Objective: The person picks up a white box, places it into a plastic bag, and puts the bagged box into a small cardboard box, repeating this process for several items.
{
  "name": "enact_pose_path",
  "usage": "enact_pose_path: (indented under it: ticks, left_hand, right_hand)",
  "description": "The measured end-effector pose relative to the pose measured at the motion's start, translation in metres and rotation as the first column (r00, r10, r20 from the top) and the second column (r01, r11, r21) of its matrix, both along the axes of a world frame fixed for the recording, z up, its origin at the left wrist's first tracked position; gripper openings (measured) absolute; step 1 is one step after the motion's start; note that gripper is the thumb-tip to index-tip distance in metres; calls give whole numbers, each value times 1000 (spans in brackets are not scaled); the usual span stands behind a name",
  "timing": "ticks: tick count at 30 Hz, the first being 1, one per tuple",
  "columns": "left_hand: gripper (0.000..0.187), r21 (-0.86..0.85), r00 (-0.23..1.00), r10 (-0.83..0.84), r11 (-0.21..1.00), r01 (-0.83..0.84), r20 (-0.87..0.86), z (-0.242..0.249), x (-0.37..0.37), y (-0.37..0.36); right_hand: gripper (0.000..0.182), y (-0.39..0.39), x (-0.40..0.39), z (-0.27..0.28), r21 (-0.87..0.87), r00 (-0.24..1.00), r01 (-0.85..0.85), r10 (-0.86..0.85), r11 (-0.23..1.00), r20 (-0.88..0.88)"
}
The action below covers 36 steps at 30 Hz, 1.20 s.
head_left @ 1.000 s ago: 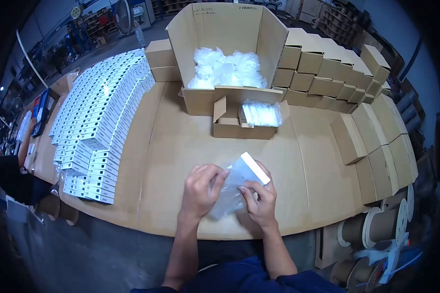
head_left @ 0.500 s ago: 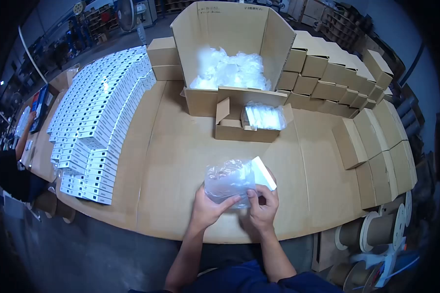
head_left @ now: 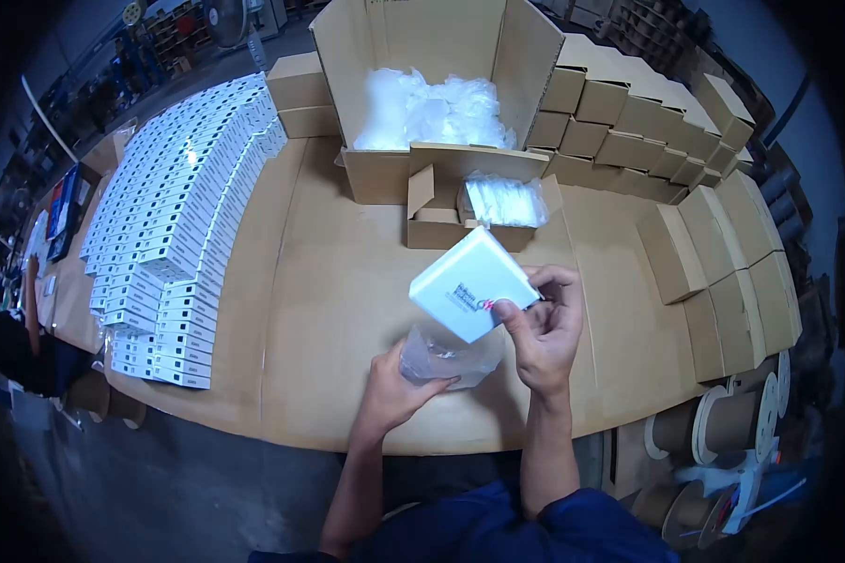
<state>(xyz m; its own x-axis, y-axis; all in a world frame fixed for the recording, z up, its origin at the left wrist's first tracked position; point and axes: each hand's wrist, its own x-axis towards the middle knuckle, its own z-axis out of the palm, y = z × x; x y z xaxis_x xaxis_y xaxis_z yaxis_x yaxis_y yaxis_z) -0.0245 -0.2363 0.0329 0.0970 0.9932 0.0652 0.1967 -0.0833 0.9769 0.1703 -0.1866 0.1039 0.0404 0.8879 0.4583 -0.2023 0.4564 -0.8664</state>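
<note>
- The right grip [head_left: 549, 333] is clamping on one corner of the white box [head_left: 474, 284], its thumb pressing on the printed face and its fingers curling behind.
- The white box is tilting up and leftward from the right grip, above the desk [head_left: 338, 319].
- The left grip [head_left: 390, 389] is closing around the clear bag [head_left: 451, 364], its thumb lying along the near edge.
- The bag is sitting between the two grips, just below the box; whether the two are touching, I cannot tell.
- Beyond both grips, the small carton [head_left: 435, 236] is standing open, holding wrapped packs [head_left: 502, 200].
- Behind that, the big carton [head_left: 441, 42] is holding a heap of clear plastic [head_left: 441, 114].
- Well left of the left grip, white boxes [head_left: 183, 202] are standing stacked.
- Well right of the right grip, brown boxes [head_left: 746, 324] are standing in two tiers.
</note>
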Motion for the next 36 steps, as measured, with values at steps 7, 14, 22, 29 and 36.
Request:
enact_pose_path:
  ticks: [7, 14, 22, 29, 36]
  left_hand:
    - [49, -21, 997, 33, 999, -31, 65, 0, -6, 4]
    - [50, -76, 999, -24, 997, 27, 34, 2, -5, 3]
    - [38, -129, 901, 46, 992, 12, 431, -5, 0, 1]
    - [31, -207, 806, 171, 976, -62, 566, -22, 2, 2]
    - [35, -177, 734, 209, 977, -123, 646, -28, 0, 9]
  right_hand:
    - [30, 8, 12, 0, -84, 981, -84, 97, 993, 165]
    - [24, 17, 0, -5, -86, 953, -111, 131, 990, 275]
    - [19, 28, -2, -24, -297, 979, -87, 136, 951, 151]
    - [28, 24, 0, -36, -406, 961, -203, 262, 891, 94]
    - [27, 3, 11, -60, -496, 897, -440, 352, 748, -265]
